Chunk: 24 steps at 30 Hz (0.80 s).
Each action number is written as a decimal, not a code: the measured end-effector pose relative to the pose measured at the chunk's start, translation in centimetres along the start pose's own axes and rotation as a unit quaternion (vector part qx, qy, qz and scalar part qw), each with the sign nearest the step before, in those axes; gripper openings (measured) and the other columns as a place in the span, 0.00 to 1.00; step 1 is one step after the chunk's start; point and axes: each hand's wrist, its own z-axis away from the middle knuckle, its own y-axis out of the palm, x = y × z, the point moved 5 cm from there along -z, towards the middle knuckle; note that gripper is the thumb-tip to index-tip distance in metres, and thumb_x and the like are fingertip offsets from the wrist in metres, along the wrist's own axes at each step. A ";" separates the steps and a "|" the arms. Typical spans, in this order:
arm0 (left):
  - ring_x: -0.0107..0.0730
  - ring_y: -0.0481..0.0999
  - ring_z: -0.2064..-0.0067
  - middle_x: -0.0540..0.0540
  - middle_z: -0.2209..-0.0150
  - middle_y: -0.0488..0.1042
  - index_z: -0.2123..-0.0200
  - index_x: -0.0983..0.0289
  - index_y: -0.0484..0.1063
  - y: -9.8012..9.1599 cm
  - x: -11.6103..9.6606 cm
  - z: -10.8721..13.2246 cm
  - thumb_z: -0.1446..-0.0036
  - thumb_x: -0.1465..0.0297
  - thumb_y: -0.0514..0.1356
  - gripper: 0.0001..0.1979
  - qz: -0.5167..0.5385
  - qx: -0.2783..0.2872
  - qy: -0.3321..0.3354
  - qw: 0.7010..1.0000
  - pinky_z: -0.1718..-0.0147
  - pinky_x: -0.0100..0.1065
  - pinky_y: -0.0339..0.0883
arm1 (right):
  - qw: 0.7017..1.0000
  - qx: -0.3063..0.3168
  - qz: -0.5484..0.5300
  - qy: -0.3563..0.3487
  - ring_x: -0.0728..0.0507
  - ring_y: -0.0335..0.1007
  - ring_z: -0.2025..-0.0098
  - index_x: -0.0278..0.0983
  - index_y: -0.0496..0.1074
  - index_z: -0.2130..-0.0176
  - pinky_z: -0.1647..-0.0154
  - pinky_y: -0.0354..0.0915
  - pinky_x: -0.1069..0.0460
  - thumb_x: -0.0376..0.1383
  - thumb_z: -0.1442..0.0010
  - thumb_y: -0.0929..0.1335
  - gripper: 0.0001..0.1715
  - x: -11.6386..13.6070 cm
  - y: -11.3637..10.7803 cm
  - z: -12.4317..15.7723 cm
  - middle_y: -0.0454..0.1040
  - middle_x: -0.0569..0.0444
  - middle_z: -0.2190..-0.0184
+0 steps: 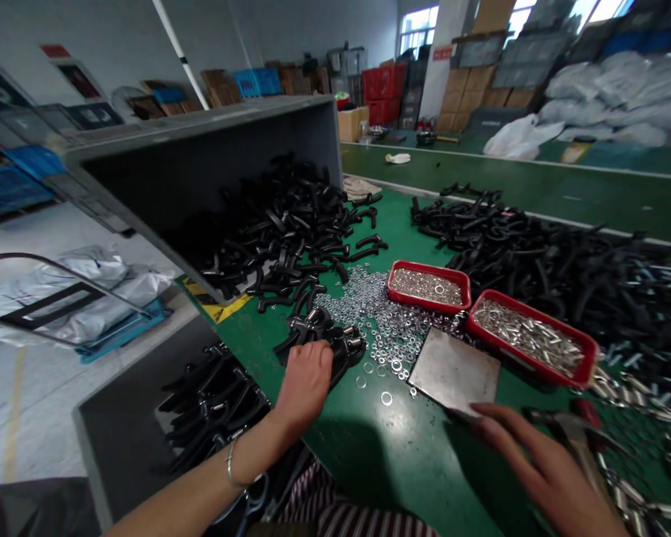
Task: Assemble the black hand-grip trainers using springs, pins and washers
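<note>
Black handles [344, 359] under left hand [306, 379], cannot tell if gripped; right hand [545, 462] spread by metal plate [454, 369].

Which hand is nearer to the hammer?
Right. The right hand is beside the hammer; the left hand is well away from it, on the black parts.

We see black parts [344, 350] left and right, a green tabletop [363, 440], silvery rings [394, 321] between, red trays [425, 302] at right, a grey crate [201, 123] and yellow-and-black tape [227, 307] at left, and dark clothing [363, 520] with pale stripes nearest us.
</note>
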 end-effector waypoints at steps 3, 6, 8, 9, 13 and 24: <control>0.50 0.69 0.53 0.65 0.53 0.72 0.49 0.69 0.69 0.8 -0.1 -0.4 0.38 0.80 0.51 0.16 -0.056 0.000 -0.026 0.998 0.55 0.48 0.63 | 0.959 0.160 -0.236 -0.004 0.37 0.77 0.56 0.40 0.73 0.51 0.53 0.72 0.42 0.55 0.37 0.66 0.25 5.5 10.7 -3.8 0.79 0.47 0.59; 0.48 0.70 0.56 0.64 0.56 0.73 0.45 0.70 0.67 1.2 0.1 -0.7 0.38 0.80 0.51 0.18 -0.063 0.001 -0.005 0.998 0.55 0.47 0.64 | 0.904 0.147 -0.397 0.051 0.39 0.76 0.54 0.38 0.67 0.47 0.49 0.71 0.41 0.55 0.44 0.72 0.34 8.5 17.3 -6.8 0.76 0.47 0.57; 0.48 0.70 0.55 0.64 0.56 0.72 0.45 0.70 0.68 0.6 0.9 -0.6 0.38 0.80 0.51 0.18 -0.043 -0.010 0.003 0.999 0.54 0.47 0.64 | 0.881 0.124 -0.451 0.066 0.41 0.76 0.54 0.39 0.63 0.44 0.46 0.69 0.42 0.52 0.44 0.73 0.36 10.2 18.7 -7.7 0.75 0.50 0.58; 0.48 0.70 0.54 0.64 0.55 0.72 0.45 0.69 0.68 0.0 1.7 -0.4 0.38 0.79 0.52 0.18 -0.027 -0.023 -0.006 0.999 0.54 0.48 0.64 | 0.880 0.115 -0.458 0.055 0.41 0.75 0.54 0.40 0.62 0.42 0.45 0.68 0.42 0.50 0.43 0.73 0.36 11.2 18.7 -7.9 0.75 0.51 0.59; 0.47 0.69 0.50 0.63 0.52 0.71 0.44 0.65 0.66 -3.0 5.6 0.7 0.35 0.74 0.53 0.17 0.087 -0.102 -0.065 0.989 0.49 0.47 0.64 | 0.903 0.106 -0.410 -0.075 0.42 0.73 0.51 0.44 0.64 0.46 0.45 0.67 0.44 0.47 0.40 0.70 0.26 15.6 16.9 -7.6 0.74 0.52 0.53; 0.54 0.73 0.48 0.67 0.53 0.76 0.55 0.69 0.75 2.8 12.3 0.1 0.35 0.48 0.50 0.29 0.204 0.135 -0.100 0.964 0.44 0.51 0.62 | 0.940 0.112 -0.320 0.021 0.35 0.71 0.45 0.35 0.66 0.42 0.46 0.67 0.41 0.57 0.40 0.67 0.38 13.9 23.9 -12.6 0.75 0.43 0.47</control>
